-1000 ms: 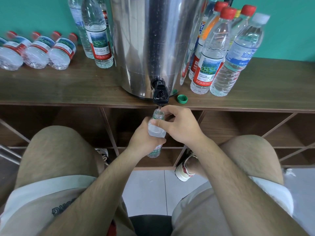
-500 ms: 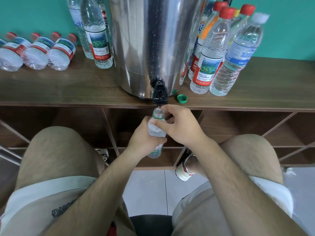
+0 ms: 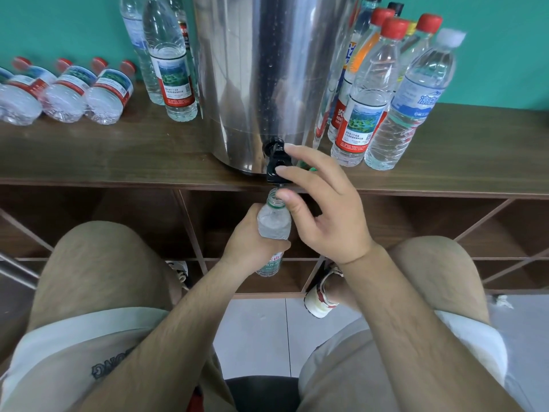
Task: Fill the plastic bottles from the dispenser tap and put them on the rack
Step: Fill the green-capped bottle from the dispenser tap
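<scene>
Below, three capped bottles [image 3: 64, 93] lying flat

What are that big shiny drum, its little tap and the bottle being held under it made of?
The drum looks like polished steel: mirror-bright, streaky reflections. Its tap looks like glossy black plastic, though coated metal is possible. The bottle in the left hand is thin clear plastic, see-through and ridged.

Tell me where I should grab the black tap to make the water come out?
Probably grip the black tap from its open front, where it juts from the steel dispenser over the shelf edge. The right hand comes that way, fingers spread and apparently just touching it. The left hand holds the bottle mouth-up right beneath the spout.
</scene>
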Motion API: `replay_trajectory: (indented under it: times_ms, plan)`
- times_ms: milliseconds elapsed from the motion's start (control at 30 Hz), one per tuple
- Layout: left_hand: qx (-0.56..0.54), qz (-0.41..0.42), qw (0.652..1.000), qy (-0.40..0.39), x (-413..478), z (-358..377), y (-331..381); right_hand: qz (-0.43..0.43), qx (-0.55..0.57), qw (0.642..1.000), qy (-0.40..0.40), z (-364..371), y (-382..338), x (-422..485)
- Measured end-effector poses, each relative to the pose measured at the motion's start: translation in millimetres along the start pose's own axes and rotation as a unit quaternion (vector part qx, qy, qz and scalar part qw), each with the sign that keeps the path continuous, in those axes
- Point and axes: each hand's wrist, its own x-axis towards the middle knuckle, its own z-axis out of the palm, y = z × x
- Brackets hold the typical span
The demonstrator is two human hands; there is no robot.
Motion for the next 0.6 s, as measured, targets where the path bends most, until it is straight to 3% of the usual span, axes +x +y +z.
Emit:
replay_trajectory:
  times_ms: [600]
  plan:
    - [-0.006,-0.016,1.0,0.001,8,7,-17,0.03,0.088,0.996,-0.011,1,10,1]
